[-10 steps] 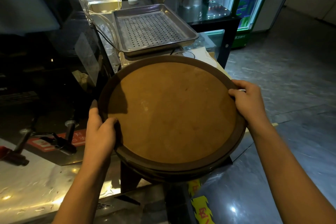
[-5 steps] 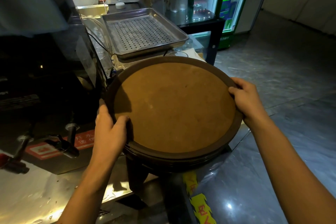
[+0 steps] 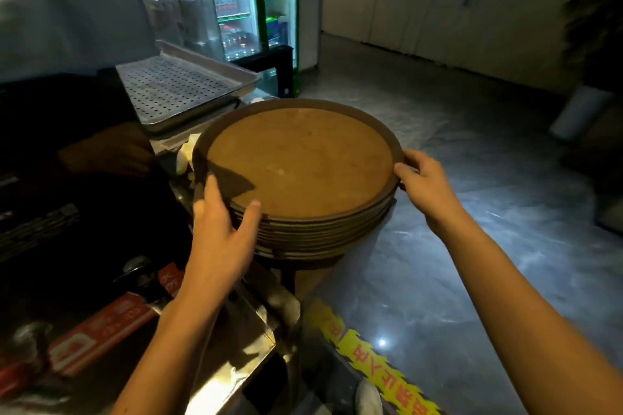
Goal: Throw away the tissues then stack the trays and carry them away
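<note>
A stack of several round brown trays sits on a dark stand at the corner of a steel counter. The top tray has a tan, cork-like inner face and a dark rim. My left hand grips the near left edge of the stack, thumb lying on the top tray's rim and fingers down its side. My right hand holds the right rim, fingers curled over the edge. No tissues are in view.
A perforated metal tray rests just behind the stack to the left. Dark equipment fills the left side above the steel counter. A lit drinks fridge stands behind. Grey tiled floor with a yellow sticker spreads right.
The view has swung right and dropped lower, so the side of the tray stack now shows. My left hand has shifted along the rim toward the near side, with its thumb on top.
</note>
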Available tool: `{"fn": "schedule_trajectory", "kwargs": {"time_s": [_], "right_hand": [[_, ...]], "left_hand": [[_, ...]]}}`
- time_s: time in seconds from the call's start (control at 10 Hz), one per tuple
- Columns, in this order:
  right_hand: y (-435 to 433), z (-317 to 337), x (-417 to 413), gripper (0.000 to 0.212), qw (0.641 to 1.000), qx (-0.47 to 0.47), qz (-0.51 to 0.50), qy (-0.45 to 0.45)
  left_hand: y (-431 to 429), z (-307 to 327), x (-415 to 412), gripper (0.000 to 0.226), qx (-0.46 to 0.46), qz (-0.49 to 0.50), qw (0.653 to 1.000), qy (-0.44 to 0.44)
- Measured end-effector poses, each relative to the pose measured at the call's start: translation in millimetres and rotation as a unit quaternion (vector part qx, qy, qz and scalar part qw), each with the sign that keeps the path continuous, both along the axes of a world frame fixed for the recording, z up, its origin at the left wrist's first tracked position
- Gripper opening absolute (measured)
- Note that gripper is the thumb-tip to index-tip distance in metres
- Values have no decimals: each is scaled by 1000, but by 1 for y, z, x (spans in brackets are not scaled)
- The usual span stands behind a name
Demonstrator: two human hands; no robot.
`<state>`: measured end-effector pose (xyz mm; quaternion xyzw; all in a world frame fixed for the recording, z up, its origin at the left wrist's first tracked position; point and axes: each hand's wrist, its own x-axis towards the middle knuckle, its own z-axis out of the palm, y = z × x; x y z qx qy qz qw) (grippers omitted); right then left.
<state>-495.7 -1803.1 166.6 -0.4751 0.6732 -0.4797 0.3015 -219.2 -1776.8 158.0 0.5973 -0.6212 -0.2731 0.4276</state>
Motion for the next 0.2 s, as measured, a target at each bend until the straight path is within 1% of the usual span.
{"fn": "schedule_trajectory", "kwargs": {"time_s": [0.1,0.2], "right_hand": [[36,9,15,40,999,7,-34,13],[80,20,26,42,995,-9,-59,74]], "left_hand": [[9,4,9,77,17,-39,999,-1],[26,13,13,71,-15,-101,994,-33]]}}
